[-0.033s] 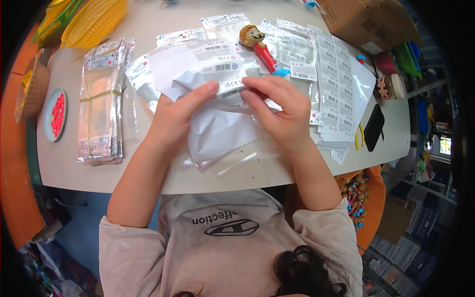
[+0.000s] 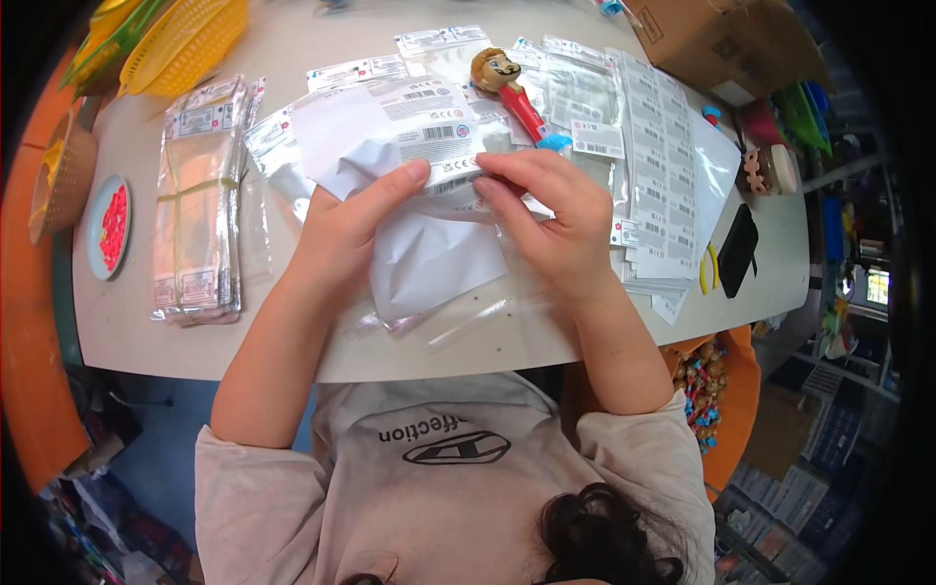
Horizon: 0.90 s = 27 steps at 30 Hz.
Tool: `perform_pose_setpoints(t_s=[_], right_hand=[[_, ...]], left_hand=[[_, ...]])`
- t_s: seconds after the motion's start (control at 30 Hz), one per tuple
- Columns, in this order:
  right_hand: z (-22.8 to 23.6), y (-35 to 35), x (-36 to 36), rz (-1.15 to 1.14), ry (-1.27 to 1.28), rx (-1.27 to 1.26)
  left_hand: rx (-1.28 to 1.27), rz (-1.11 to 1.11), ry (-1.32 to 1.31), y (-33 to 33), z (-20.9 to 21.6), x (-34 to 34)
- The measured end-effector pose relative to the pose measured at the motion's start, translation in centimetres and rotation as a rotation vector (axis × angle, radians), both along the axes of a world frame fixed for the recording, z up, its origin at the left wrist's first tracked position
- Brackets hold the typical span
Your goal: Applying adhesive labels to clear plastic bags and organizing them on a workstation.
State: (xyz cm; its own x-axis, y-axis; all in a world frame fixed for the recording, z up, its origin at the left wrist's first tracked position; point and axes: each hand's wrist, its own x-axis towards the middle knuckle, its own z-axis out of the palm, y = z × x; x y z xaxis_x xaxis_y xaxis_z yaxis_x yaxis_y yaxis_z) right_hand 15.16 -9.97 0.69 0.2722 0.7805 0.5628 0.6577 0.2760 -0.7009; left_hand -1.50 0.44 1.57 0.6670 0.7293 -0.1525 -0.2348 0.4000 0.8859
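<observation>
A white sheet of barcode labels (image 2: 424,107) is bent between my two hands over the near part of the table. My left hand (image 2: 356,224) grips it from the left, thumb lying on top. At the sheet's right edge my right hand (image 2: 565,210) has thumb and forefinger pinched together on a label strip (image 2: 455,174). Whether the label is lifting off is too fine to tell. Just beyond lies a toy figure (image 2: 522,109) with a brown head, red body and blue end. Clear plastic bags (image 2: 473,320) show beneath the sheet.
To the left are a tied bundle of clear bags (image 2: 200,224) and a plate (image 2: 96,255) of red pieces. More label sheets (image 2: 663,166) and a black phone-like object (image 2: 736,255) lie right. A cardboard box (image 2: 736,44) stands far right; an orange bin (image 2: 743,390) of toys sits below the edge.
</observation>
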Motion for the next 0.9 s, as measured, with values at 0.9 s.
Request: perform_pose_setpoints(t_s=[0.9], right_hand=[[-0.29, -0.01, -0.13, -0.057, -0.152, 0.026]], left_hand=[[-0.011, 0.018, 0.02, -0.02, -0.47, 0.22]])
